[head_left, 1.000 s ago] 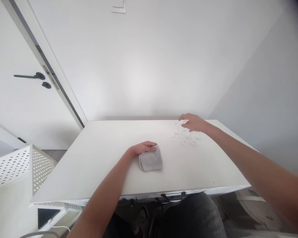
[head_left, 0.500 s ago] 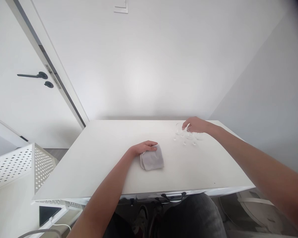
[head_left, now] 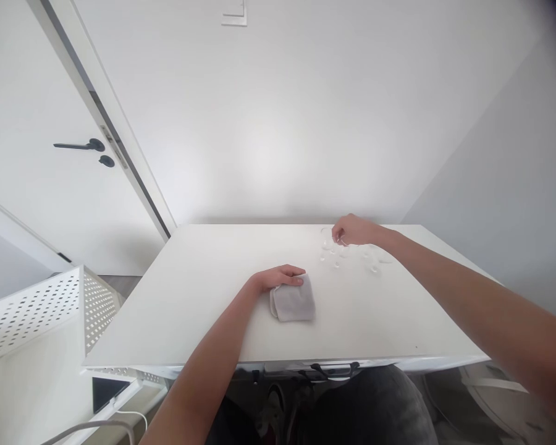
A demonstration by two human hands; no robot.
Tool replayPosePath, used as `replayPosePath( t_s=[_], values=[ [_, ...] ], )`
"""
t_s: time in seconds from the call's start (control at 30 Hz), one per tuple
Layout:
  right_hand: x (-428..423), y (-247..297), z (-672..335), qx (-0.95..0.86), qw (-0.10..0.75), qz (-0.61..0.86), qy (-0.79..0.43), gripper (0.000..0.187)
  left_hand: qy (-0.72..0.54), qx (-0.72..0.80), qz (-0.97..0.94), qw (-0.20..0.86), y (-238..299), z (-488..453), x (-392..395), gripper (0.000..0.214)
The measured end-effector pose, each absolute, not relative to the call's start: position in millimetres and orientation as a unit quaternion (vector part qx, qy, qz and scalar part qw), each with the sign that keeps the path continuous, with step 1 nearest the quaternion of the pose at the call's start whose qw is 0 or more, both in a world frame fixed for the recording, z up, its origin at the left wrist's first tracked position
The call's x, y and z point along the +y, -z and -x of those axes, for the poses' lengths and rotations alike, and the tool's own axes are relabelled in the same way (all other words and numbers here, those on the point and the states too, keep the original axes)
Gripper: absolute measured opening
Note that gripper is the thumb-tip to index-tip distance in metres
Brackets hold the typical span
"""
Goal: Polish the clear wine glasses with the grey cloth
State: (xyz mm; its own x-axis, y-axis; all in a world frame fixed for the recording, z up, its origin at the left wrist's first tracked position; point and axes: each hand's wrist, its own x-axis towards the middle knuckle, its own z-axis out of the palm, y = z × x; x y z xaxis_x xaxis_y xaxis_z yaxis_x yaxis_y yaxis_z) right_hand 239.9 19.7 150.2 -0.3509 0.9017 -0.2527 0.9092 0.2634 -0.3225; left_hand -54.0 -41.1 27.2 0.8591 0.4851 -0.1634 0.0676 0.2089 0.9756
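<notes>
Step in hand: fingertip pinch at a cluster of small clear glasses (head_left: 328, 246) — a pick at one of them, by the look of it.
Right hand (head_left: 353, 230): stretched out toward the far right corner of the table (head_left: 199, 303), fingers drawn narrow with the tips together over the left side of the cluster; probably on one rim, though clear glass on a white top leaves the contact unsure.
Left hand (head_left: 282, 277): curled narrow over the far edge of a folded grey cloth (head_left: 294, 301), holding it down on the table.
Cloth position: middle of the table, closer to the front edge than the back, well apart from the glasses.
Glasses: standing close together near the back edge, a few spread off to the right under the wrist.
Next move, as a judgement: a firm grip confirmed before any lift, then a straight rise — neighbours stand close enough to be knocked by the knuckles or the wrist.
Off the table: white perforated cart (head_left: 41, 306) beyond the left edge, door handle (head_left: 81, 146) behind it.
</notes>
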Motion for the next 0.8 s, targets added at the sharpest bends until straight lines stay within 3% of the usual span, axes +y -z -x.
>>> replayPosePath(
  t_s=[0.3,0.57,0.8],
  values=[
    [38.8,-155.7,-101.3,0.869,0.024,-0.472,0.143,0.027,-0.027,0.119,-0.648,0.752,-26.1,53.7,-40.0,0.039],
    [31.3,-164.2,41.5,0.921,0.035,-0.368,0.124,0.033,-0.064,0.16,-0.639,0.749,-13.2,53.4,-35.9,0.04],
    [20.7,-173.0,93.7,0.928,0.072,-0.346,0.117,0.03,-0.127,0.266,-0.681,0.67,6.2,52.6,-27.3,0.036]
  ],
)
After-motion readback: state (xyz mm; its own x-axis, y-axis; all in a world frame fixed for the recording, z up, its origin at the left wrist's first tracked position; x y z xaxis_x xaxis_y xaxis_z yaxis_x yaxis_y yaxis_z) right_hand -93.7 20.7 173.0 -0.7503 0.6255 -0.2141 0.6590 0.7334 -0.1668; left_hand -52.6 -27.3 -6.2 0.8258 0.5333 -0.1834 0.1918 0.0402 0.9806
